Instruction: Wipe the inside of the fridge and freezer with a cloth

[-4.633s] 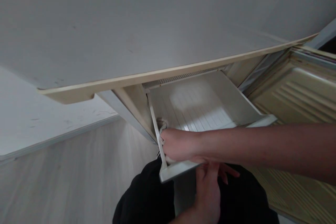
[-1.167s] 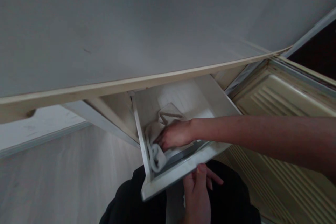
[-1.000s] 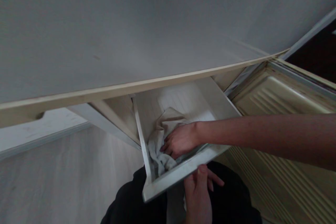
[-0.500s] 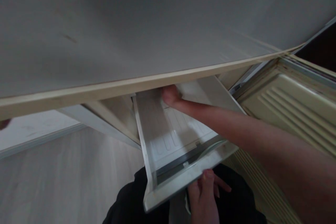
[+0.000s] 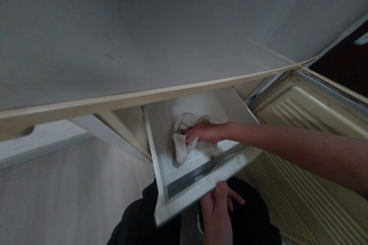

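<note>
nearest the camera, below the drawer [image 5: 201, 189], the left hand [image 5: 216, 214] comes up from the bottom edge w/ its fingers [image 5: 222, 191] against the drawer's front panel from underneath, thumb tip touching the panel's lower edge; whether they're truly clamped on it or just pressed there can't be told, since the panel hides the tips. dark clothing [image 5: 138, 224] of the person fills the space under the drawer on both sides of that hand. the drawer itself is white, pulled out toward the camera & tilted, front corner lowest, w/ a dark slot running along the inside of its front panel. inside the drawer, abt mid floor & closer to its left wall, lies a crumpled off-white cloth [image 5: 180, 149]. the right hand [image 5: 204, 132] reaches in from the right across the drawer's right rim, forearm stretched over it, fingers [image 5: 192, 136] bent down onto the cloth & bunching it, pressing it to the drawer floor; grip looks partly clenched on the fabric. past the drawer's back end, a wide grey-white panel w/ a cream edge [image 5: 143, 95] hangs over it & hides the rear. right of the drawer, a ribbed cream panel [image 5: 313, 111] slopes away, w/ a dark opening beyond its top. left of the drawer, pale wood-look floor [image 5: 66, 187] & a white board [image 5: 43, 141] farther back.
</note>
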{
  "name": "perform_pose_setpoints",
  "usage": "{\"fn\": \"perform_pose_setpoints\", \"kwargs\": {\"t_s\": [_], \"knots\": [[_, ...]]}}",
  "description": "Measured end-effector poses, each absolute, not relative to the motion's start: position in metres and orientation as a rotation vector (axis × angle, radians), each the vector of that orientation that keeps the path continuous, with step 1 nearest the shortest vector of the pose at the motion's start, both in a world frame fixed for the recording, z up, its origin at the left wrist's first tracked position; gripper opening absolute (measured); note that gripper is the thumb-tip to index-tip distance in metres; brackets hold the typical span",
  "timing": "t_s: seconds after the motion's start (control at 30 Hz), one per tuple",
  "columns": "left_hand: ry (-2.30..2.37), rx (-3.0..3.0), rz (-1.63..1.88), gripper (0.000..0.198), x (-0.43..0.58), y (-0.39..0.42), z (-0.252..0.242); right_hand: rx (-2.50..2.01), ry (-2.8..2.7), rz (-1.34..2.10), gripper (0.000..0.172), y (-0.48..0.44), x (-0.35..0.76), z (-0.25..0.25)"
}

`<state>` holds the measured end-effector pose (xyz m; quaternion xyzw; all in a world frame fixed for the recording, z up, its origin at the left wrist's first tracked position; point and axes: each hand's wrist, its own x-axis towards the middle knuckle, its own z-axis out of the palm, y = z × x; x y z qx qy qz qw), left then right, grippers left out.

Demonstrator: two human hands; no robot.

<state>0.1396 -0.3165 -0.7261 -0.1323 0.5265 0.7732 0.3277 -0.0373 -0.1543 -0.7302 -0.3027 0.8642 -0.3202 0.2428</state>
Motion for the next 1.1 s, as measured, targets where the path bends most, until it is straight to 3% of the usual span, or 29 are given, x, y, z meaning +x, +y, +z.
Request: {"fn": "perform_pose_setpoints", "kwargs": {"t_s": [0.13, 0.3, 0.4, 0.53, 0.6, 0.77, 0.87, 1.1], "knots": [[1.367, -0.35, 2.027, 0.073, 0.138, -0.316, -0.726, -0.534, 2.006, -0.958, 0.051, -0.142, 0.001, -0.733], [1.39, -0.35, 2.035, 0.073, 0.138, -0.316, -0.724, -0.334, 1.972, -0.631, 0.05, -0.136, -0.011, -0.714], [1.384, -0.372, 2.027, 0.072, 0.139, -0.316, -0.723, -0.287, 2.347, -0.601, 0.048, -0.127, -0.032, -0.696], [1.366, -0.419, 2.017, 0.068, 0.139, -0.313, -0.721, -0.092, 3.221, -0.645, 0.063, -0.111, -0.061, -0.7], [1.359, -0.438, 2.032, 0.068, 0.139, -0.312, -0.722, -0.117, 3.364, -0.567, 0.068, -0.107, -0.08, -0.716], [1.336, -0.42, 2.038, 0.073, 0.14, -0.312, -0.725, -0.184, 3.158, -0.31, 0.05, -0.113, -0.125, -0.758], [1.36, -0.383, 2.019, 0.078, 0.14, -0.314, -0.726, -0.259, 3.088, -0.264, 0.051, -0.111, -0.134, -0.764], [1.384, -0.347, 2.005, 0.077, 0.139, -0.317, -0.723, -0.576, 2.729, -0.61, 0.041, -0.086, -0.082, -0.746]]}}
